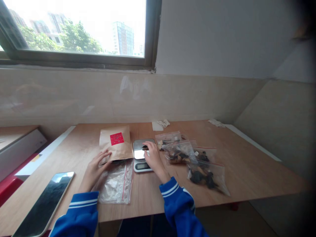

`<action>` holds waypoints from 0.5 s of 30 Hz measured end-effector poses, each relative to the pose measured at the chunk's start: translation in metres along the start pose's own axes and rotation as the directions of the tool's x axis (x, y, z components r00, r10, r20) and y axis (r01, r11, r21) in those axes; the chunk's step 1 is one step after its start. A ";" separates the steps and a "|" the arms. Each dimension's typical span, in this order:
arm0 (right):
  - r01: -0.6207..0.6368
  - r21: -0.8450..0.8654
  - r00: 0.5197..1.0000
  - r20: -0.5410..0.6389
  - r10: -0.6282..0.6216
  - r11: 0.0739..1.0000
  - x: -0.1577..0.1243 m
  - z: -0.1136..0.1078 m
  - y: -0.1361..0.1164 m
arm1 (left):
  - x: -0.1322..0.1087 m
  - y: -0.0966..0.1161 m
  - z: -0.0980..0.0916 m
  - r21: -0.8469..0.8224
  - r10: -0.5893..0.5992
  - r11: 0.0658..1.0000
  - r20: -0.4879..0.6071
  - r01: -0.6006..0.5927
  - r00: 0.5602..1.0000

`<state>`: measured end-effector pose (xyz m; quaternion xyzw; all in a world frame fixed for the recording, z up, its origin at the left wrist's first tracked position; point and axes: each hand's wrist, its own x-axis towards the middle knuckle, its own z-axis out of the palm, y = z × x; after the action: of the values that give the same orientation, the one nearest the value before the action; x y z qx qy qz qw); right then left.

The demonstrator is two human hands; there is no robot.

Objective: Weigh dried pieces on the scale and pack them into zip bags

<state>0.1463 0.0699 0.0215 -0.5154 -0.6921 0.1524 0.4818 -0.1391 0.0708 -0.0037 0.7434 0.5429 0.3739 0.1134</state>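
My left hand (97,166) is at the lower left corner of a brown paper bag (118,149) with a red square label. Its fingers lie over the bag's near edge, and the thumb is below that edge. My right hand (153,158) reaches over a small digital scale (143,167) with a shiny metal plate. Between its thumb and fingers, at the plate, is a small dark piece (145,147), too small to identify. Below the paper bag lies a clear zip bag (116,186) with a red seal line, partly behind my left hand.
Several clear zip bags with dark dried pieces, such as this bag (179,153) and this nearer bag (207,177), lie right of the scale. A phone (44,204) rests at the left. White paper (158,125) and crumpled tissue (216,123) lie along the wooden table's back.
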 end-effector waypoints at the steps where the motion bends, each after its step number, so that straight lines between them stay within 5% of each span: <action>1: 0.036 0.032 0.999 -0.003 -0.036 0.999 -0.006 0.002 -0.011 | 0.000 0.002 0.000 -0.028 0.011 1.000 -0.027 -0.011 1.000; 4: 0.194 0.181 0.960 0.167 -0.225 0.964 -0.024 0.015 -0.047 | 0.002 0.014 0.001 -0.039 0.047 0.998 -0.157 -0.054 0.987; 7: 0.326 0.071 0.894 0.300 -0.332 0.943 -0.034 0.042 -0.072 | 0.007 0.031 0.003 0.058 0.045 0.998 -0.391 -0.025 0.919; 12: 0.367 -0.277 0.891 0.380 -0.249 0.888 -0.037 0.079 -0.078 | 0.015 0.044 0.022 0.197 0.054 0.972 -0.712 0.126 0.700; 15: 0.319 -0.352 0.878 0.460 -0.134 0.880 -0.030 0.082 -0.080 | 0.015 0.040 0.035 0.205 0.070 0.969 -0.766 0.139 0.639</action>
<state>0.0341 0.0337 0.0228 -0.4741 -0.8527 0.0497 0.2136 -0.0842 0.0766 0.0015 0.5116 0.5953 0.5817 -0.2132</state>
